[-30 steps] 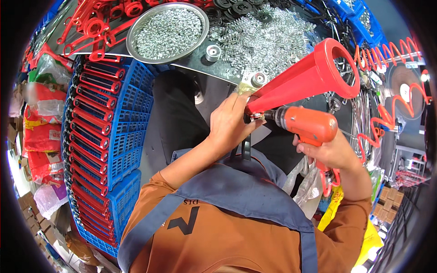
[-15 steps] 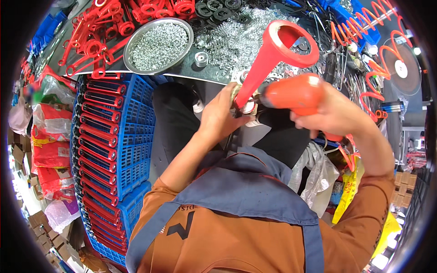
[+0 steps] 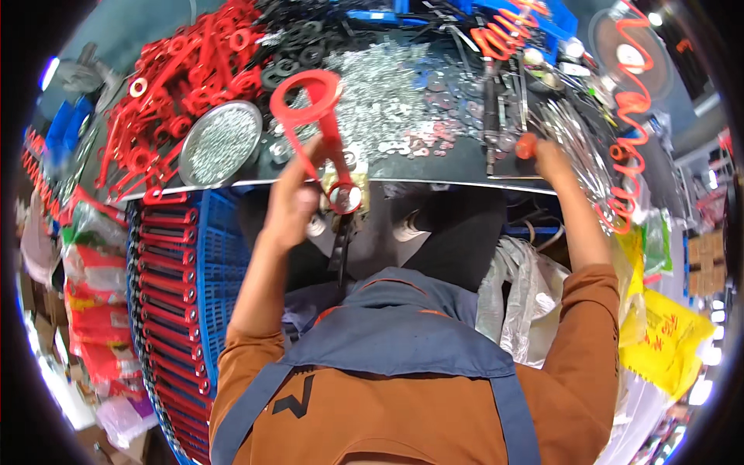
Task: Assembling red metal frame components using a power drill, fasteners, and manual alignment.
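My left hand (image 3: 291,201), smeared by motion, is at the front edge of the bench with its fingers around a red ring-headed part (image 3: 306,98). The ring points up and away from me, and the part's lower end sits around a round silver piece (image 3: 344,198). A black bar (image 3: 339,252) runs below it, between my knees. Out to the right over the bench, my right hand (image 3: 552,160) is closed on a small red rounded piece (image 3: 526,146), mostly hidden by the fingers. I cannot make out its kind.
A metal bowl of small silver pieces (image 3: 221,143) stands left, beside piled red parts (image 3: 194,66). Loose silver pieces (image 3: 380,93) cover mid-bench. Long thin rods (image 3: 577,147) and an orange coiled hose (image 3: 632,101) are right. A blue crate (image 3: 221,263) with red parts stands by my left leg.
My right hand has moved right and away from the red part; the red pistol-shaped power driver is gone from beside it. My left hand and the ring-headed part appear farther left.
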